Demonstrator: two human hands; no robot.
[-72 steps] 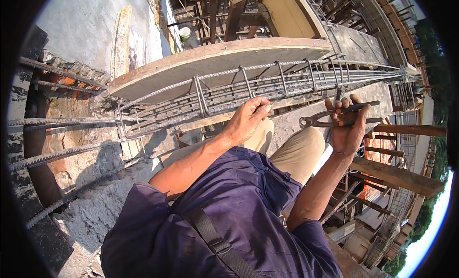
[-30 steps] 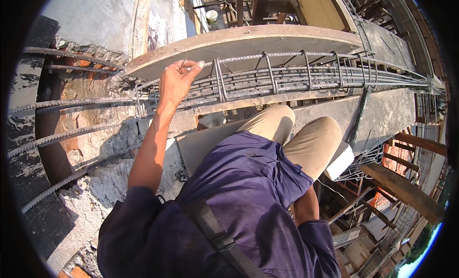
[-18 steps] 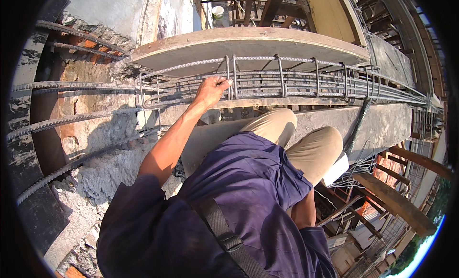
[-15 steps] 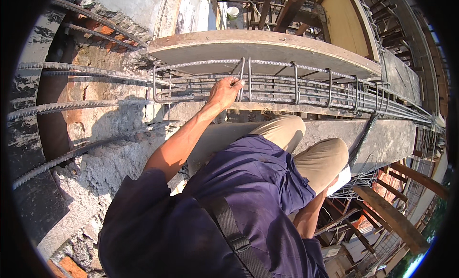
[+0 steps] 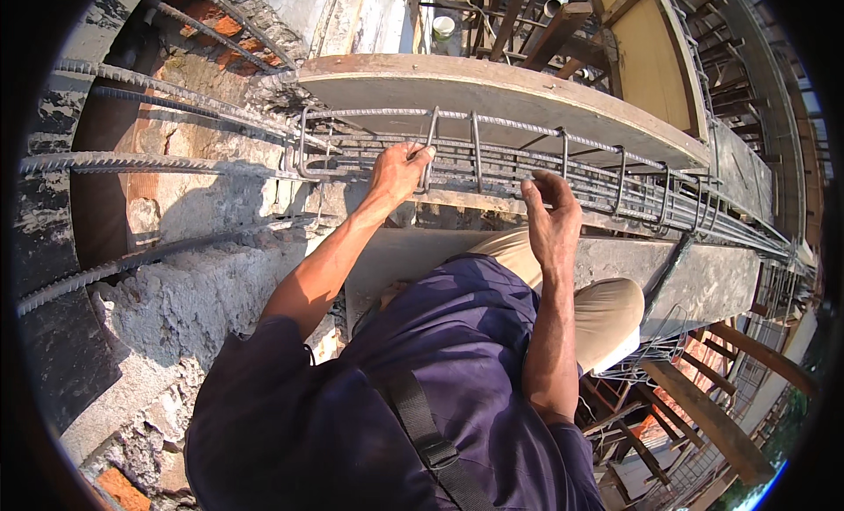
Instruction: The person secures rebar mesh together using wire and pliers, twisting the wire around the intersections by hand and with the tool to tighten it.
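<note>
A long cage of steel rebar (image 5: pixel 519 125) lies across in front of me, its lengthwise bars ringed by several rectangular stirrups. My left hand (image 5: pixel 397 172) is closed on one bent steel stirrup (image 5: pixel 432 128) near the cage's left end, pinching its near side; this stirrup leans slightly. The neighbouring stirrup (image 5: pixel 476 150) stands a short gap to its right. My right hand (image 5: pixel 554 219) is raised at the cage's near side, thumb and fingers apart, with nothing visible between them. It is nearest the stirrup (image 5: pixel 563 159) just beyond its fingertips.
A formwork board (image 5: pixel 510 93) runs along the cage's far side. Thick ribbed bars (image 5: pixel 132 163) stick out at left above broken concrete (image 5: pixel 202 309). A grey ledge (image 5: pixel 615 258) passes by my knees. Timber beams (image 5: pixel 712 423) and a drop lie lower right; a white bucket (image 5: pixel 443 27) sits far below.
My left hand has shifted the stirrup leftward, widening its gap from the neighbouring one. My right hand has come up from beside my right knee to the cage. The view has shifted slightly.
</note>
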